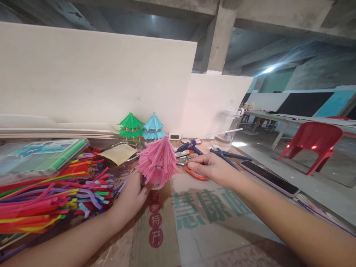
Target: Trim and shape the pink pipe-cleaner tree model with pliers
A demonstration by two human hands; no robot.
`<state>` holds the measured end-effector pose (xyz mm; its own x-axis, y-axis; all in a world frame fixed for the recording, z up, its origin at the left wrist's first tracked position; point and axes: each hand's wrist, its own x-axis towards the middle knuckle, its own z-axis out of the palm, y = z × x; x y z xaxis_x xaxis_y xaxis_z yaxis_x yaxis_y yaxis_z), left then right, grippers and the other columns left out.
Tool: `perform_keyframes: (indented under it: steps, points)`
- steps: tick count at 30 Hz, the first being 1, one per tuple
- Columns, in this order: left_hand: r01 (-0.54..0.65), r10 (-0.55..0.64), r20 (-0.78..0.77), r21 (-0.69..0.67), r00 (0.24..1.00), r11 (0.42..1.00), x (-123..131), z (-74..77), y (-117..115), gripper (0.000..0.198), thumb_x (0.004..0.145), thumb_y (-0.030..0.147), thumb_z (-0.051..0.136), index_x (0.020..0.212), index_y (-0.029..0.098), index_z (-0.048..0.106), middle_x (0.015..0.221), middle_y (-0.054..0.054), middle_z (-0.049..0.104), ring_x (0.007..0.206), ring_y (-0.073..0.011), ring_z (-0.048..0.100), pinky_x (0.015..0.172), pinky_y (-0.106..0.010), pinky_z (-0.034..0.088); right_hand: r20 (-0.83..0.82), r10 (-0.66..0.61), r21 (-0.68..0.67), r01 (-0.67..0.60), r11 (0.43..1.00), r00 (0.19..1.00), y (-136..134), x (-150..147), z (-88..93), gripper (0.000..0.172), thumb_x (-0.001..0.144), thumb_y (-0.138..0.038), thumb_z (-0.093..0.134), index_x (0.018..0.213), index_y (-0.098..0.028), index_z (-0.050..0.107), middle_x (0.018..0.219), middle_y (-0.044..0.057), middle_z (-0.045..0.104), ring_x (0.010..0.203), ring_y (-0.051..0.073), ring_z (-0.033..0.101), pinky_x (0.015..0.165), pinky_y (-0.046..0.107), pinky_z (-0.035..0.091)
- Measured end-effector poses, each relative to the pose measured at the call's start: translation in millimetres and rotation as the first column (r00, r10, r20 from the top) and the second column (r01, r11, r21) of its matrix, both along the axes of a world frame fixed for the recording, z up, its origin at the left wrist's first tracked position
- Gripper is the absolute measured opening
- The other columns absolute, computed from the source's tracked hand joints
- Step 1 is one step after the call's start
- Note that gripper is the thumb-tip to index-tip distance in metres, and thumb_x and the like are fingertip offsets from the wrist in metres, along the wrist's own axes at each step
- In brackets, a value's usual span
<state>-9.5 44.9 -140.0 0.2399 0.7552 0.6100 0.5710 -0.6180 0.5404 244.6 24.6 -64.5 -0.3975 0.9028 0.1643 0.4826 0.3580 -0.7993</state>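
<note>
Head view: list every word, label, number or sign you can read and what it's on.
"慧康": green, on the cardboard; the next character is partly hidden.
"乡特产": in dark red circles, same cardboard; the circle above is blurred.
Too small or blurred: red print low on the cardboard, any print on the clock, glue gun, plastic box.

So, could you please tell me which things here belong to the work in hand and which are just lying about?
Probably part of the work:
pink tree, held in the left hand
orange-handled tool, at the right hand
glue gun
pipe cleaners

Apparently just about:
phone
bottle
red chair
</note>
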Motion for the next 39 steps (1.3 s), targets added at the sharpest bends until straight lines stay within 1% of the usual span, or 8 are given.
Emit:
perform_keyframes:
  steps: [6,12,15,19,25,30,34,39]
  points:
    - [0.001,-0.002,-0.014,-0.021,1.0,1.0,0.0,2.2,-1.2,0.036,0.087,0.043,0.043,0.107,0.016,0.054,0.115,-0.018,0.064,0.109,-0.033,0.059,0.095,-0.053,0.046,0.006,0.003,-0.001,-0.003,1.0,1.0,0.0,-0.7,0.0,0.049,0.08,-0.06,0.053,0.082,-0.013,0.068,0.052,-0.007,0.03,0.05,0.009,0.025,0.049,0.026,0.017]
    - [0.019,-0.019,-0.004,-0.033,1.0,0.999,-0.1,2.6,-1.6,0.033,0.085,0.041,0.045,0.107,0.018,0.053,0.116,-0.017,0.064,0.11,-0.0324,0.058,0.098,-0.052,0.044,-0.016,0.01,0.004,-0.009,1.0,1.0,-1.1,-0.8,-0.3,0.046,0.08,-0.057,0.054,0.08,-0.013,0.067,0.052,-0.007,0.028,0.05,0.009,0.023,0.049,0.025,0.017]
    - [0.018,-0.018,-0.003,-0.04,1.0,0.999,-0.6,1.2,-0.9,0.034,0.086,0.043,0.045,0.106,0.017,0.053,0.116,-0.018,0.064,0.11,-0.0326,0.058,0.097,-0.052,0.045,-0.008,0.013,0.001,-0.013,1.0,1.0,-0.7,-0.4,0.3,0.043,0.08,-0.056,0.055,0.076,-0.014,0.066,0.053,-0.006,0.031,0.05,0.009,0.026,0.05,0.025,0.018]
    - [0.017,-0.017,-0.005,-0.038,1.0,0.999,-0.6,0.5,-0.6,0.034,0.086,0.043,0.044,0.105,0.017,0.054,0.116,-0.018,0.064,0.11,-0.0327,0.058,0.096,-0.051,0.045,-0.009,0.005,0.003,-0.005,1.0,1.0,0.0,0.4,0.8,0.043,0.081,-0.055,0.055,0.083,-0.014,0.067,0.052,-0.006,0.035,0.051,0.01,0.03,0.051,0.025,0.02]
    - [0.02,-0.02,0.003,-0.064,1.0,0.998,0.1,3.0,-2.1,0.035,0.086,0.044,0.044,0.107,0.017,0.053,0.118,-0.018,0.062,0.113,-0.0325,0.057,0.098,-0.052,0.044,0.005,0.014,0.016,-0.014,1.0,1.0,-1.1,-0.1,1.0,0.044,0.08,-0.057,0.053,0.071,-0.015,0.061,0.053,-0.006,0.03,0.05,0.009,0.025,0.049,0.025,0.017]
    - [0.041,-0.04,0.019,-0.081,0.999,0.996,-0.2,1.8,-1.8,0.036,0.086,0.043,0.044,0.109,0.017,0.051,0.12,-0.019,0.061,0.118,-0.0327,0.055,0.101,-0.052,0.042,-0.004,0.009,-0.007,-0.009,1.0,1.0,-1.1,-1.4,0.2,0.047,0.079,-0.059,0.053,0.08,-0.013,0.066,0.053,-0.007,0.028,0.05,0.009,0.023,0.048,0.025,0.017]
    - [0.048,-0.046,0.026,-0.078,0.999,0.996,-0.3,0.6,-1.2,0.035,0.086,0.043,0.046,0.11,0.018,0.051,0.122,-0.017,0.061,0.119,-0.0314,0.055,0.102,-0.05,0.042,-0.013,0.021,-0.005,-0.021,1.0,1.0,-0.1,-1.2,-0.9,0.048,0.079,-0.061,0.053,0.074,-0.014,0.064,0.052,-0.007,0.03,0.05,0.009,0.024,0.048,0.025,0.018]
    - [0.024,-0.024,0.001,-0.049,1.0,0.999,0.1,2.6,-1.6,0.031,0.086,0.042,0.044,0.105,0.018,0.052,0.114,-0.017,0.063,0.116,-0.0318,0.056,0.101,-0.051,0.043,0.008,0.005,-0.007,-0.005,1.0,1.0,-0.2,-0.1,0.3,0.051,0.08,-0.062,0.052,0.08,-0.013,0.066,0.052,-0.007,0.031,0.049,0.009,0.026,0.049,0.025,0.017]
